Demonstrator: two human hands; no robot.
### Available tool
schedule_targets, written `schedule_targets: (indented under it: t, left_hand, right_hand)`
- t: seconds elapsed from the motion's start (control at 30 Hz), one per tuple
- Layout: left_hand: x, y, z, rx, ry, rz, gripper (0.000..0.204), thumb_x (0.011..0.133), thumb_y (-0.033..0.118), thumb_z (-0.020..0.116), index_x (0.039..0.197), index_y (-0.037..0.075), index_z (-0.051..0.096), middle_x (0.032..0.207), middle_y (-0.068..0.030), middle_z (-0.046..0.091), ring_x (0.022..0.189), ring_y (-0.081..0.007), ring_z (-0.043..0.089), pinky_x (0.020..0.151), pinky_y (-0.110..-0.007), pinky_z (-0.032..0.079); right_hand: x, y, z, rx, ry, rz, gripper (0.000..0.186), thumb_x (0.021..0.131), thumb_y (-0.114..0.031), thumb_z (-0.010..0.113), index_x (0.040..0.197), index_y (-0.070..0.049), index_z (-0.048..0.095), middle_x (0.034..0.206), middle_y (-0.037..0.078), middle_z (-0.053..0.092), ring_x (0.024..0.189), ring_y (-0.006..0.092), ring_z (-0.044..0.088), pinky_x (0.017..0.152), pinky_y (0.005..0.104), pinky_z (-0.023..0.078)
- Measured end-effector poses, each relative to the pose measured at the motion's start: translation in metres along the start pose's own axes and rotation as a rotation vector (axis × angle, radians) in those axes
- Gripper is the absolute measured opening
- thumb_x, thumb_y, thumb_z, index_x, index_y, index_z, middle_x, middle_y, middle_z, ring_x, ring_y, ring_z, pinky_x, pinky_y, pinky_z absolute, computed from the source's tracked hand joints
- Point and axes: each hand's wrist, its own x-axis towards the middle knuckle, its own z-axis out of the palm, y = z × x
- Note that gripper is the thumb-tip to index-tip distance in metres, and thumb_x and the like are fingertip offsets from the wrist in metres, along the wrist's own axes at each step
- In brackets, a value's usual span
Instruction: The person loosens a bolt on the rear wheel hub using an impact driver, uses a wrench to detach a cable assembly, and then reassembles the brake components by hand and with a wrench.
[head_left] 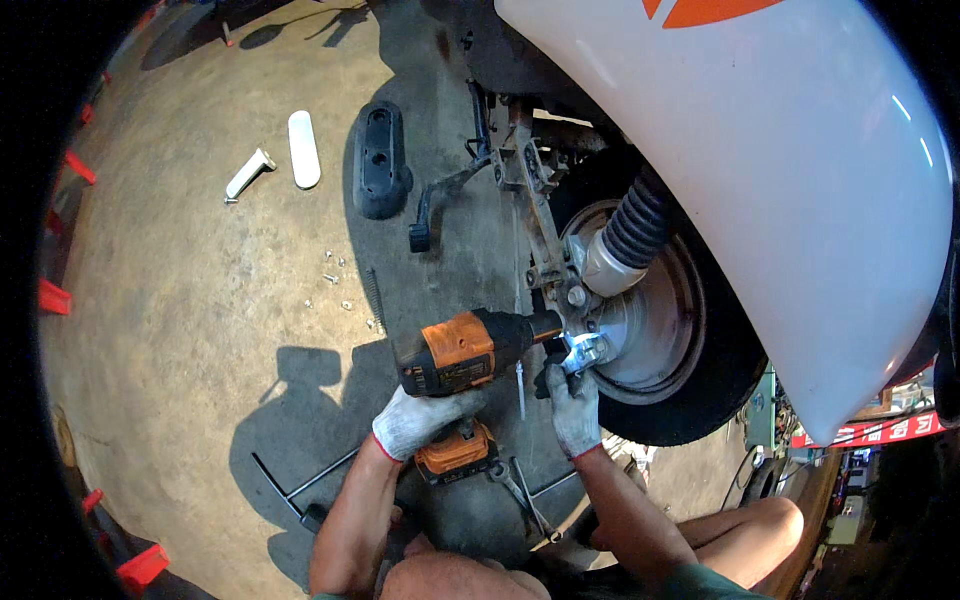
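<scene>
My left hand (418,418), in a white knit glove, is closed around the grip of an orange and black cordless impact wrench (462,348). The wrench's nose points right, at the hub area of a wheel (690,345). A lit, shiny metal bracket (584,352) sits at that hub, just beyond the nose. My gloved right hand (576,420) reaches up to the bracket with its fingers closed there. What they grip is hidden; dark patches show at the fingertips. Above the hub stands a shock absorber with a black ribbed boot (637,222).
A white and orange body panel (800,170) overhangs the wheel. Left of the frame lie a black cover (379,160), white parts (304,150), a spring (374,295) and small bolts (331,279). A T-handle wrench (290,492) and combination wrench (512,485) rest near my legs.
</scene>
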Motion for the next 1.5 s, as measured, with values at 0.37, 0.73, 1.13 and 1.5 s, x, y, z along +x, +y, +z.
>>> schedule_targets:
  t: [0.37, 0.73, 1.13, 1.5]
  left_hand:
    - [0.002, -0.004, -0.002, 0.026, -0.005, 0.079, 0.034, 0.079, 0.011, 0.074, 0.111, 0.006, 0.062, 0.091, -0.0025, 0.065, 0.072, -0.0086, 0.062, 0.061, -0.026, 0.054]
    - [0.002, -0.005, -0.006, 0.018, -0.062, 0.026, 0.039, 0.078, 0.011, 0.075, 0.115, 0.008, 0.062, 0.098, -0.0006, 0.065, 0.078, -0.0079, 0.06, 0.066, -0.026, 0.054]
    - [0.003, -0.001, -0.005, 0.05, -0.073, 0.057, 0.044, 0.077, 0.01, 0.076, 0.118, 0.007, 0.06, 0.1, -0.0006, 0.065, 0.072, -0.0075, 0.06, 0.061, -0.026, 0.054]
    - [0.003, -0.005, -0.004, 0.121, -0.034, 0.112, 0.038, 0.079, 0.011, 0.073, 0.115, 0.006, 0.06, 0.099, -0.0033, 0.066, 0.082, -0.0081, 0.062, 0.07, -0.027, 0.055]
  right_hand:
    - [0.0, -0.009, 0.002, 0.1, -0.028, 0.028, 0.018, 0.095, -0.02, 0.057, 0.1, -0.003, 0.056, 0.083, 0.005, 0.062, 0.073, 0.012, 0.058, 0.068, 0.028, 0.049]
    - [-0.002, -0.023, -0.001, 0.151, -0.082, 0.059, 0.019, 0.095, -0.021, 0.056, 0.1, -0.002, 0.056, 0.081, 0.005, 0.061, 0.069, 0.0123, 0.058, 0.064, 0.0281, 0.05]
    - [-0.003, -0.027, 0.0, 0.115, -0.053, 0.027, 0.018, 0.095, -0.02, 0.054, 0.092, -0.003, 0.058, 0.076, 0.003, 0.06, 0.068, 0.0117, 0.056, 0.063, 0.0275, 0.048]
    - [-0.003, -0.027, -0.002, 0.094, -0.063, 0.053, 0.02, 0.096, -0.022, 0.054, 0.097, -0.002, 0.057, 0.077, 0.004, 0.061, 0.068, 0.0114, 0.057, 0.063, 0.027, 0.049]
